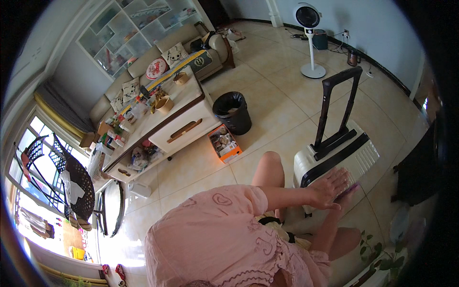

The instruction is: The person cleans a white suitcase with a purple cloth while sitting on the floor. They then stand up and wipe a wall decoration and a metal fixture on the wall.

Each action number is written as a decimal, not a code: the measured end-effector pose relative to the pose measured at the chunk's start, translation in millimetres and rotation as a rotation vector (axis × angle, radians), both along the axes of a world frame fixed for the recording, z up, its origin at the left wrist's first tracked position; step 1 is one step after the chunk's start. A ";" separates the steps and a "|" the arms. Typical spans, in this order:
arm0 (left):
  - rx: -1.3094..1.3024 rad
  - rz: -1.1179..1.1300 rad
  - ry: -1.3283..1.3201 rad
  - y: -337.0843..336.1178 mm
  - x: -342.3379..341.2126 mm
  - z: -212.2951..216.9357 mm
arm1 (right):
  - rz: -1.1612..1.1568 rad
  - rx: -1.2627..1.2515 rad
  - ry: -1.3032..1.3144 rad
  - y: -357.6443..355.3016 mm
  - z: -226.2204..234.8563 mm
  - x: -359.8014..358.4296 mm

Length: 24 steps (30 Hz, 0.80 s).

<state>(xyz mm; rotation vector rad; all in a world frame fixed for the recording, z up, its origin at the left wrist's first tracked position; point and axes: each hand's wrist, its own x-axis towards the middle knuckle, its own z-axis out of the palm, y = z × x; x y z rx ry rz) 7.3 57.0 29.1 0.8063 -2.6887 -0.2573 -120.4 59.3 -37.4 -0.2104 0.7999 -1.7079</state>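
Cream suitcase (348,160) | left hand (330,187): at its near side, outstretched, visibly empty | right hand (345,199): beside it, at purple item (354,187), grip indiscernible

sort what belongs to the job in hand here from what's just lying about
Part of the job:
white suitcase, left hand over it
small purple item at the right hand, kind unclear

Just lying about:
standing fan
black bin
orange box
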 end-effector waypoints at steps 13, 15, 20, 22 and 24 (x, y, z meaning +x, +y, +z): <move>0.022 -0.003 0.006 -2.6 0.4 -7.9 | 0.005 -0.005 0.122 32.2 -52.0 31.8; -0.007 -0.009 0.007 -5.2 3.3 -8.4 | 0.043 0.047 0.060 52.9 -66.4 44.2; -0.036 -0.017 0.023 -4.0 3.7 -6.9 | 0.026 0.053 0.004 45.9 -56.1 33.6; -0.058 -0.013 0.016 -3.9 0.5 -8.7 | -0.032 0.029 0.037 18.9 -13.8 16.7; -0.068 -0.003 0.008 -3.8 -2.7 -7.2 | -0.098 -0.011 0.146 -2.7 25.0 2.2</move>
